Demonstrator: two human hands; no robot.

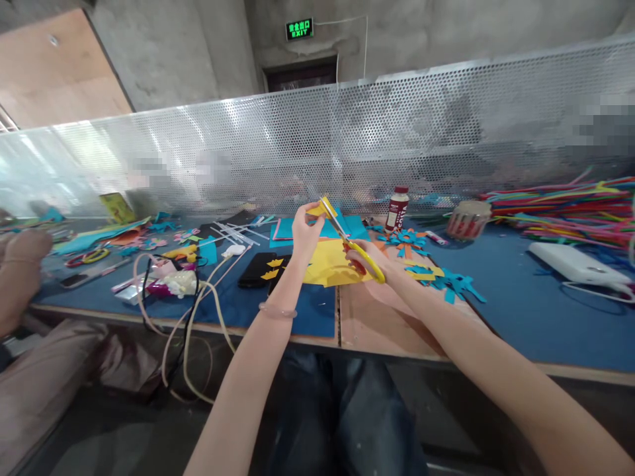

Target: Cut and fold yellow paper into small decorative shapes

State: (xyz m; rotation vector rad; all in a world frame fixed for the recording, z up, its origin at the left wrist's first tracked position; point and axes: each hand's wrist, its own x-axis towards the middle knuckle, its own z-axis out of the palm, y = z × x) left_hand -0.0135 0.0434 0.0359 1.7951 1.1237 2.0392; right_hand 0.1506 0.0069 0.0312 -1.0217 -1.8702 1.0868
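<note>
My left hand (306,231) is raised above the table and pinches a small yellow paper piece (317,210). My right hand (373,261) is closed round the yellow handles of a pair of scissors (347,239), whose blades point up-left and meet the paper piece. Below both hands lies a yellow paper sheet (330,264) on the blue table mat (307,311). Small yellow cut-outs (271,269) rest on a black phone (255,270) to the left.
A bottle with a dark red label (397,208) and a clear jar (466,219) stand behind. Coloured strips (565,201) pile up at the right near a white power bank (575,264). Blue paper flowers (404,241) and cables (188,311) lie around. Another person's arm (20,271) is at the left.
</note>
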